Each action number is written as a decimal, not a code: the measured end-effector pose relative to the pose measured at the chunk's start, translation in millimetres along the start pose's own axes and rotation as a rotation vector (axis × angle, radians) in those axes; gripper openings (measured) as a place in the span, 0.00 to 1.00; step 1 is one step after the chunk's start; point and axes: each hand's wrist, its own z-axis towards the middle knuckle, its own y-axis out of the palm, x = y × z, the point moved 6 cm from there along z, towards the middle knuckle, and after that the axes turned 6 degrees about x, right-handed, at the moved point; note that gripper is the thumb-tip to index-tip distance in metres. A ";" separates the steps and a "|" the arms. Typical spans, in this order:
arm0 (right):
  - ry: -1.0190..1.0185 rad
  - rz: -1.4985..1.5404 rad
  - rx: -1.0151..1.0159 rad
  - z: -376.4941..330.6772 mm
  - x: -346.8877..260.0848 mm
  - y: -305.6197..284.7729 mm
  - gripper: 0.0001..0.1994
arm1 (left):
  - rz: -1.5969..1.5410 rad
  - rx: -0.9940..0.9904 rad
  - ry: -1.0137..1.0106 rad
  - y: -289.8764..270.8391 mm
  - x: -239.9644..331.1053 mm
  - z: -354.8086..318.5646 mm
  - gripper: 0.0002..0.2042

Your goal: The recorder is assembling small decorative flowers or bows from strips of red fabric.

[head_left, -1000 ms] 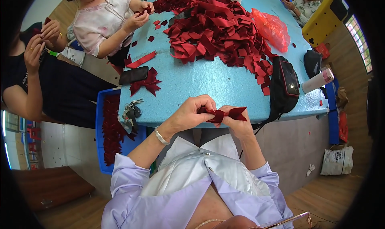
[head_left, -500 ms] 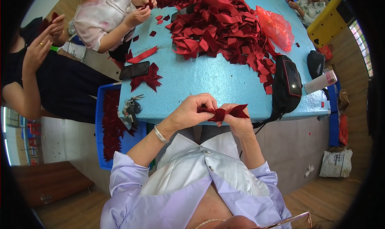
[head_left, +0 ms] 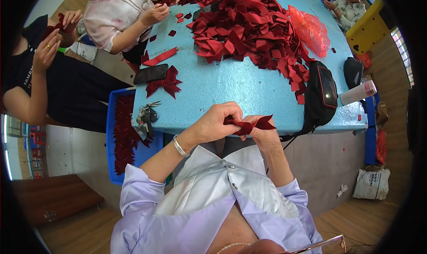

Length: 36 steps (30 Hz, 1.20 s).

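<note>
Between my two hands, just off the table's near edge, is a dark red ribbon bow (head_left: 247, 128) with pointed tails. My left hand (head_left: 219, 120), a silver bangle on its wrist, pinches the bow's left part between thumb and fingers. On the other side my right hand (head_left: 261, 130) grips it near the middle, and one tail sticks out over that hand. Some of the ribbon is hidden by my fingers. A large heap of red ribbon pieces (head_left: 249, 27) lies farther back on the blue table (head_left: 213, 87).
A phone (head_left: 151, 74), a ribbon bow (head_left: 168, 84) and keys (head_left: 147, 117) lie at the table's left. Below them stands a blue bin (head_left: 141, 163) of red bows. A black bag (head_left: 321, 96), white bottle (head_left: 357, 92) and red plastic bag (head_left: 309, 31) are rightward. Several people work around the table.
The bow has twisted a little between my fingers, and its middle looks less flat. My hands stay in nearly the same place. The view has shifted slightly.
</note>
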 end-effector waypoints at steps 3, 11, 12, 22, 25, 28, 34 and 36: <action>0.012 0.021 -0.018 -0.3 3.1 -1.2 0.10 | 0.078 -0.010 0.049 0.3 1.3 1.5 0.08; -0.008 -0.045 -0.025 0.4 -2.7 0.0 0.08 | -0.196 -0.023 -0.089 2.7 -10.1 3.5 0.07; -0.009 -0.082 -0.041 1.0 -3.2 0.3 0.08 | -0.202 -0.021 -0.096 2.5 -11.1 2.3 0.07; 0.054 0.137 0.009 1.4 11.9 -4.1 0.08 | -0.023 -0.009 -0.037 5.8 -1.2 1.4 0.09; 0.018 0.070 -0.001 2.6 10.8 -7.6 0.09 | 0.079 0.031 -0.008 7.0 2.0 0.4 0.09; -0.004 -0.028 -0.009 0.0 4.7 -8.9 0.07 | 0.061 0.061 0.004 9.5 1.7 0.9 0.09; -0.031 -0.097 0.010 -3.4 -7.5 -9.3 0.06 | 0.112 0.114 0.054 11.5 8.2 1.7 0.07; -0.013 -0.102 0.044 -4.4 -3.5 -12.2 0.06 | 0.149 0.093 0.042 13.4 12.7 3.6 0.07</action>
